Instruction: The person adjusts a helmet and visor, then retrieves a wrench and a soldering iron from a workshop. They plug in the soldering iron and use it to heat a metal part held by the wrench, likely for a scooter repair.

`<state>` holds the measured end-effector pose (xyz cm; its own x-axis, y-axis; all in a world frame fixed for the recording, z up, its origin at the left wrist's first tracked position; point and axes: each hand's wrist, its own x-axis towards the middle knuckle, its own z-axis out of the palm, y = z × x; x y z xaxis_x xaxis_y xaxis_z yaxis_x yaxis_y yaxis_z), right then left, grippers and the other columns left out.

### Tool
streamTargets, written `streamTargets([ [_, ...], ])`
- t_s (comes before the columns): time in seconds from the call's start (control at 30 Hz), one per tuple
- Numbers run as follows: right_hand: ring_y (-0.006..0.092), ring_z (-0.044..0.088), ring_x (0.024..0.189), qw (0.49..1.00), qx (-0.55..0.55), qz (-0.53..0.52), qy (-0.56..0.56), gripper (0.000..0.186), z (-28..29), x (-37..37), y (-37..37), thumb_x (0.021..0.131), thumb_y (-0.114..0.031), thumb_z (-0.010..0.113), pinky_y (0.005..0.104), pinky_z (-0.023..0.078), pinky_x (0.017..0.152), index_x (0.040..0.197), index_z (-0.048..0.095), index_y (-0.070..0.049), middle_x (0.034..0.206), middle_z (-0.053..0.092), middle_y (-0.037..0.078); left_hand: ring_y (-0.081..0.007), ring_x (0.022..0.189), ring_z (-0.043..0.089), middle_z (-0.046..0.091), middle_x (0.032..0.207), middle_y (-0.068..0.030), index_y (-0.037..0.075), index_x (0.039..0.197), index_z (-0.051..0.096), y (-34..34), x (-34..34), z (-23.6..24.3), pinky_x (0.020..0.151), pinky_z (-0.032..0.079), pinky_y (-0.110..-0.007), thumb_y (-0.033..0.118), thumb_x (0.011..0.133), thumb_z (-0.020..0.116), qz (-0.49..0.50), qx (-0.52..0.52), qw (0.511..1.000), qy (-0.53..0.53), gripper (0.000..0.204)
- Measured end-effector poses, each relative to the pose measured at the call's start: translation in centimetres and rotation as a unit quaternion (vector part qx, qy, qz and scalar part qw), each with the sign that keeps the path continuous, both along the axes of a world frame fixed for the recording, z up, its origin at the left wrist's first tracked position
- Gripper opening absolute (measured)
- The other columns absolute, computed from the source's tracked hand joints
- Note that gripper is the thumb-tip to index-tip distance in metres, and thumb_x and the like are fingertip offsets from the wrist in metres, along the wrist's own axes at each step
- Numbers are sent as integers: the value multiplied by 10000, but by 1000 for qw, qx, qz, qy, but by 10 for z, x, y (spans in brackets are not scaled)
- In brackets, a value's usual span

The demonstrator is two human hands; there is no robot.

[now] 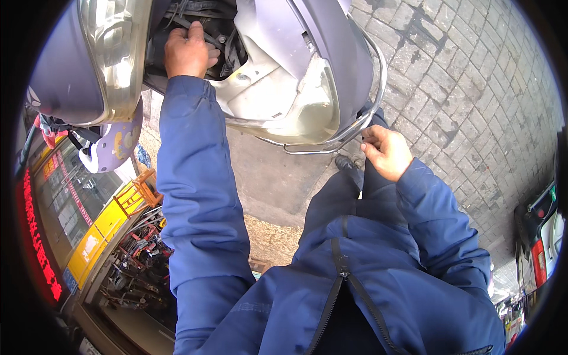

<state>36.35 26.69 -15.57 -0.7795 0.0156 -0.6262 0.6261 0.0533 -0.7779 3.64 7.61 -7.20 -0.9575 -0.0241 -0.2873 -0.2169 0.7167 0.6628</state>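
My left hand [186, 56] reaches into an opened section of a grey-purple scooter [310, 26], its fingers curled among dark cables and fittings [231, 50]; what they grip is hidden. To their right are a white inner panel [278, 89] and a clear lens [313, 118], ringed by a chrome bar [378, 71]. My right hand [384, 151] is closed just beside the bar's lower bend, thumb and fingertips drawn together; I cannot make out what, if anything, they hold. Another grey body section [71, 59] with a clear lens [121, 53] is at upper left.
A lilac helmet [115, 145] hangs at left. Behind it are a shopfront with a yellow panel [89, 242], a wooden frame [139, 195] and cluttered tools [136, 266]. Grey paving [461, 106] covers the right side, with a parked vehicle [541, 236] at the edge.
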Motion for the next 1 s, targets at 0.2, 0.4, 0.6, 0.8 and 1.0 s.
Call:
streamTargets([
  [0.2, 268, 671, 757, 1000, 6, -8, 8, 254, -2, 17, -12, 817, -78, 623, 345, 526, 682, 1019, 592, 73, 850, 660, 210, -255, 762, 628, 594, 943, -221, -146, 1028, 520, 9, 9, -9, 659, 569, -328, 171, 865, 543, 95, 168, 953, 233, 357],
  [0.4, 266, 672, 754, 999, 30, -16, 15, 254, -3, 22, -13, 814, -71, 617, 338, 526, 679, 1022, 591, 73, 849, 662, 209, -299, 1009, 597, 566, 1152, -251, -165, 1192, 467, 22, 9, -17, 910, 459, -315, 121, 775, 612, 113, 99, 951, 271, 526],
  [0.6, 254, 671, 748, 999, 32, -12, 14, 259, -4, 26, -6, 817, -62, 611, 331, 525, 668, 1037, 585, 71, 848, 665, 205, -306, 1166, 521, 444, 1305, -319, -150, 1362, 300, 43, 18, -19, 1026, 366, -294, 12, 697, 562, 140, 233, 931, 244, 732],
  [0.8, 252, 676, 738, 999, 47, -1, -2, 259, -9, 37, 3, 817, -71, 624, 337, 534, 668, 1033, 587, 66, 850, 671, 197, -281, 1103, 553, 486, 1302, -234, -96, 1335, 388, 50, 16, -22, 1002, 399, -286, -52, 715, 573, 130, 336, 891, 278, 648],
  [1.0, 267, 678, 745, 999, 28, 5, -25, 265, -9, 43, 6, 808, -82, 627, 346, 534, 679, 1028, 594, 62, 859, 675, 199, -283, 1103, 552, 507, 1297, -210, -70, 1378, 327, 53, 23, -31, 1002, 400, -309, -51, 731, 590, 135, 269, 913, 275, 698],
])
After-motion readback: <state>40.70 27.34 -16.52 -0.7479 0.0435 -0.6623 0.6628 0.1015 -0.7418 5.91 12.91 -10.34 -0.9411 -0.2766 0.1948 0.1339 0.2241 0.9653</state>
